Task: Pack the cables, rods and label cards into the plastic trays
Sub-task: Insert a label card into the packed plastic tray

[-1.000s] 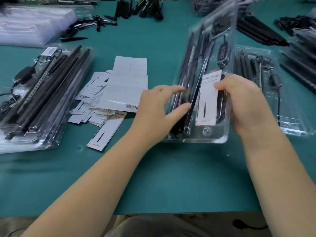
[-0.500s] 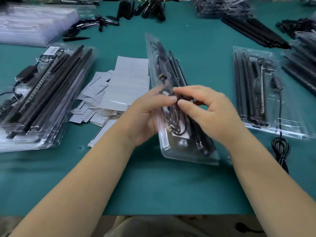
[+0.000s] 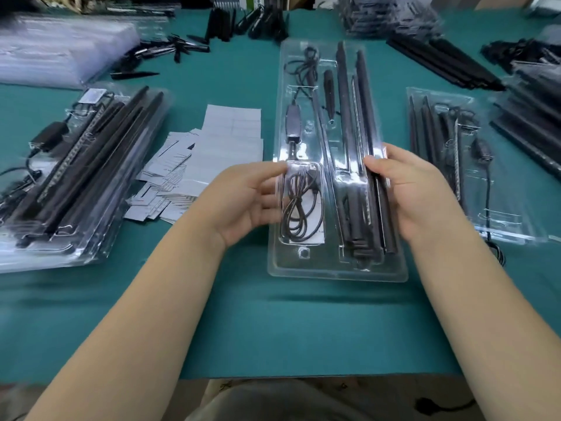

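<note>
A clear plastic tray (image 3: 315,265) lies face up in the middle of the green table, holding black rods (image 3: 364,123) on its right side and a coiled black cable (image 3: 300,205) over a white card in its lower left pocket. My left hand (image 3: 246,202) grips the tray's left edge, thumb on top near the cable pocket. My right hand (image 3: 416,192) grips the tray's right edge, thumb over the rods. A heap of white label cards (image 3: 194,177) lies just left of the tray.
A stack of filled trays (image 3: 76,177) sits at the left. Another filled tray (image 3: 473,165) lies at the right, its cable hanging off the near end. Loose black rods (image 3: 443,62) and more packs line the back and right; empty clear trays (image 3: 60,50) are stacked at the back left.
The tray stood on edge a second ago, card side toward me. Both hands turned it over and laid it flat, rods and cable facing up.
</note>
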Demonstrator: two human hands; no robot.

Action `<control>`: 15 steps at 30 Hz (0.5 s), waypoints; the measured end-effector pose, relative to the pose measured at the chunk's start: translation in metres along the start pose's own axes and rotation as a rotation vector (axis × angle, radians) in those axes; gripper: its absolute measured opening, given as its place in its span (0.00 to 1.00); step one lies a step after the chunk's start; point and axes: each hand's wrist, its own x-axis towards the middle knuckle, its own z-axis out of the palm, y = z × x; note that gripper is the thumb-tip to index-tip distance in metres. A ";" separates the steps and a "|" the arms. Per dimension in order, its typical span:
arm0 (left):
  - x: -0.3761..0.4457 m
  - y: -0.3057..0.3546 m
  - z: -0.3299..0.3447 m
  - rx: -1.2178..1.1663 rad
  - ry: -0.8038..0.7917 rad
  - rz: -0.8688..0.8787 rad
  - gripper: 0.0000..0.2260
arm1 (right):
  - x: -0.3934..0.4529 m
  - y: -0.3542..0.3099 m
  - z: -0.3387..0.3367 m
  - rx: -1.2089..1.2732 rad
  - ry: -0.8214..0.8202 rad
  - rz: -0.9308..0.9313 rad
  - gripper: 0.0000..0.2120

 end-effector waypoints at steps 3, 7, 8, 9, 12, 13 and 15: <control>0.001 0.001 -0.006 0.078 0.117 0.008 0.05 | 0.005 0.003 -0.003 -0.040 0.022 0.033 0.27; 0.001 -0.005 -0.006 0.184 0.188 -0.003 0.04 | 0.007 0.007 0.000 -0.298 0.042 -0.028 0.28; 0.001 -0.006 -0.005 0.241 0.198 0.002 0.05 | 0.007 0.009 0.001 -0.424 0.058 -0.054 0.27; 0.001 -0.008 -0.003 0.295 0.212 0.007 0.07 | 0.007 0.010 0.003 -0.561 0.069 -0.088 0.24; 0.002 -0.010 0.000 0.467 0.272 -0.012 0.08 | 0.007 0.015 0.007 -0.920 0.040 -0.153 0.11; 0.001 -0.011 0.001 0.579 0.297 -0.014 0.08 | 0.006 0.015 0.010 -0.994 0.040 -0.146 0.14; 0.000 -0.010 0.002 0.841 0.359 0.053 0.07 | 0.006 0.014 0.012 -1.073 0.036 -0.140 0.13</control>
